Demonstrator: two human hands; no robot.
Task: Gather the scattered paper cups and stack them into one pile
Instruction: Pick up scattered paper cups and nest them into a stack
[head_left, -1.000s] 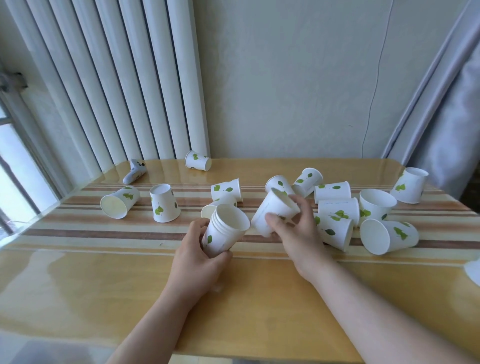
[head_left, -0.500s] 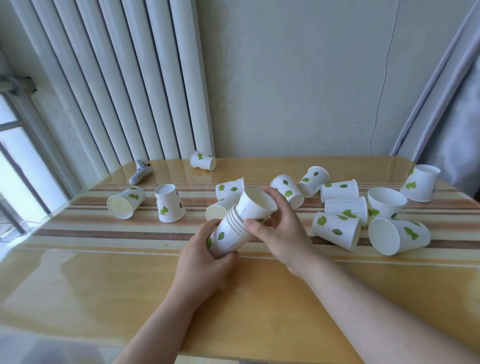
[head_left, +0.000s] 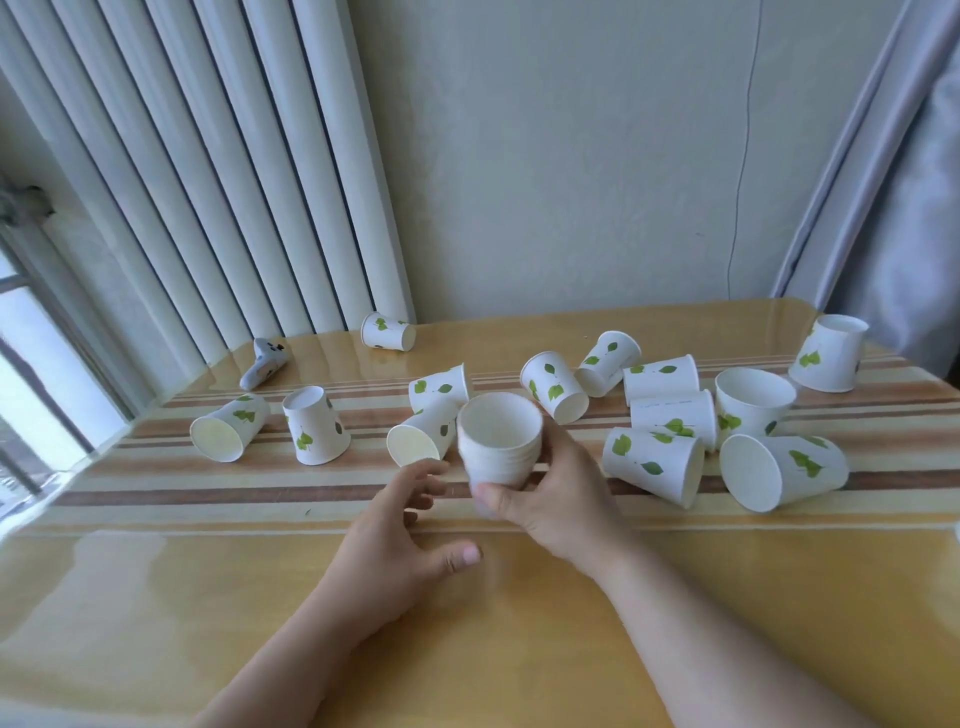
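Gripping nested stack (head_left: 498, 447) in right hand (head_left: 558, 488); left hand (head_left: 402, 530) hanging released, empty. Risking crushing thin paper, or knocking nearby cup (head_left: 422, 439) rolling.

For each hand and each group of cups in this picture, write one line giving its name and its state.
Nested stack of white paper cups: upright, mouth up, held.
Right hand: gripping the stack.
Left hand: open, off the stack.
Loose leaf-print paper cups on the striped wooden table: scattered, unstacked.
Upside-down cup: standing on its rim.
Cup by the radiator: lying on its side.
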